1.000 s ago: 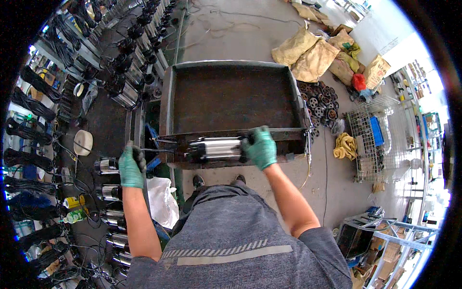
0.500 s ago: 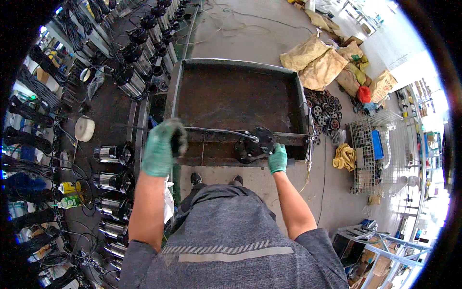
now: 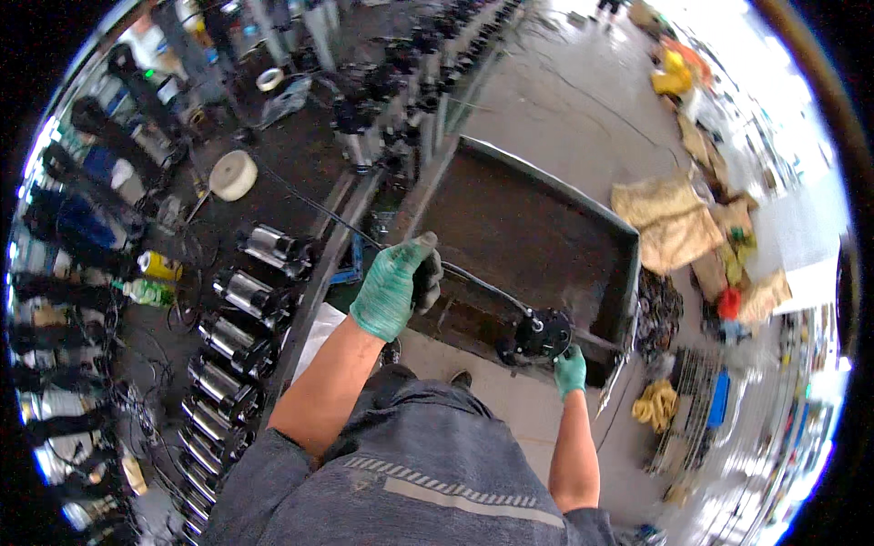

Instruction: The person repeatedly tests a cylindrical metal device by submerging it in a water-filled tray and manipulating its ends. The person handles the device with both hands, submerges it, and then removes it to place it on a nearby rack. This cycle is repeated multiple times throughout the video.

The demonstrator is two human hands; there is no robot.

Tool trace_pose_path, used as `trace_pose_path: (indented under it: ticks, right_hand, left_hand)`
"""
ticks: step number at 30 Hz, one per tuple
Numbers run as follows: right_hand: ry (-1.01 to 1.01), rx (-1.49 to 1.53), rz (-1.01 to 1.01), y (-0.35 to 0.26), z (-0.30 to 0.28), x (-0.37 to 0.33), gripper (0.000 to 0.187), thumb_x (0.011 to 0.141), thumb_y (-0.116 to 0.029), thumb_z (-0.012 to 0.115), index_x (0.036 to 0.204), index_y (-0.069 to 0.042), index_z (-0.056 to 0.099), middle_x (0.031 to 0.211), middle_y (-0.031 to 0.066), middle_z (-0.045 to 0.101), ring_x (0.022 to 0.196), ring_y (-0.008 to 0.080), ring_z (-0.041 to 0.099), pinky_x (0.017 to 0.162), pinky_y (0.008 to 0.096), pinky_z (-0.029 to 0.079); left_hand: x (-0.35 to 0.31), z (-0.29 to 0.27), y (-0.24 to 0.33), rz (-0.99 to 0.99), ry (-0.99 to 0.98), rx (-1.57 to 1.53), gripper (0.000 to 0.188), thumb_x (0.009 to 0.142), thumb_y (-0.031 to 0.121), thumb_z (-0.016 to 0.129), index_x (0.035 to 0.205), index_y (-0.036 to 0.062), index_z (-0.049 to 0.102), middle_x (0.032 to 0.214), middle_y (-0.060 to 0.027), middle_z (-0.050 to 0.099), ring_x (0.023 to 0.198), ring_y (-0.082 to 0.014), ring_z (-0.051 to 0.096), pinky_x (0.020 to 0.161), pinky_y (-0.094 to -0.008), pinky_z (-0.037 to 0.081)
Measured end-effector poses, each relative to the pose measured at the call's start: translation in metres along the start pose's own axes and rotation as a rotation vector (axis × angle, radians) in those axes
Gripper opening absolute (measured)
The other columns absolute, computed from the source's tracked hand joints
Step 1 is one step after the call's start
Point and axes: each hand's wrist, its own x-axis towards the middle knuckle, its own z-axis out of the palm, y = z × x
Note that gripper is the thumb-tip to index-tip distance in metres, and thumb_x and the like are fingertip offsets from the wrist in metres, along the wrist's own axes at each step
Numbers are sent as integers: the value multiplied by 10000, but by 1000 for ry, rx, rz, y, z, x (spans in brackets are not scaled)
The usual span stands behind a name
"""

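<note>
A black round pump cover (image 3: pixel 546 335) with a metal cable fitting rests at the near edge of a shallow rusty metal tray (image 3: pixel 519 150). My right hand (image 3: pixel 571 372), in a green glove, grips its near right rim. From the fitting a black cable (image 3: pixel 487 284) runs left across the tray to my left hand (image 3: pixel 393 289). That hand, in a green glove with a dark palm, is closed round the cable. Beyond it the cable carries on leftward over the dark bench. The fingers' far side is partly hidden.
Silver motor bodies (image 3: pixel 250 293) lie in a row on the bench at left, near a white roll (image 3: pixel 234 175). Tan sacks (image 3: pixel 669 227), dark wheel-like parts (image 3: pixel 657 314) and a wire cage (image 3: pixel 687 400) stand right of the tray.
The whole view has turned, so the tray now sits slanted and further right. My left hand, blurred before, is now steadier on the cable. My right hand stays on the pump cover.
</note>
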Motion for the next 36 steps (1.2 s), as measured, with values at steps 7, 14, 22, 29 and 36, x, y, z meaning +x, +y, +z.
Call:
trace_pose_path:
  ticks: [7,14,22,29,36]
  right_hand:
    - [-398,674,17,-88,25,-22,632,827,95,556,1441,-27,471,1272,119,642,992,205,679,845,342,579]
    - [-381,399,-23,-214,93,-46,391,936,-52,655,1316,8,583,1158,117,688,968,175,662,843,337,559]
    - [-535,164,-263,-384,266,-37,374,984,-270,672,1249,-8,642,1052,65,694,876,142,653,771,300,540]
    - [-638,341,-144,-418,443,-4,435,890,-273,814,1162,33,667,990,70,710,835,147,658,695,291,530]
    - [-648,128,-106,-381,483,30,346,978,-346,703,1238,-133,624,987,8,678,859,176,676,755,401,594]
  left_hand:
    - [9,-80,27,77,209,-240,389,945,500,674,777,160,588,659,3,566,466,-131,495,436,-268,367]
    - [39,-165,70,230,302,-273,353,987,464,608,828,149,619,704,0,605,524,-135,533,472,-272,402]
    - [69,-275,160,323,434,-200,230,985,396,644,887,188,640,761,32,628,552,-132,571,487,-287,413]
    - [123,-377,158,368,564,-60,196,981,360,673,1041,174,684,880,8,655,711,-125,622,538,-299,472]
    - [117,-427,155,52,531,487,428,981,417,641,1268,99,643,1331,-114,627,1094,-292,655,933,-408,561]
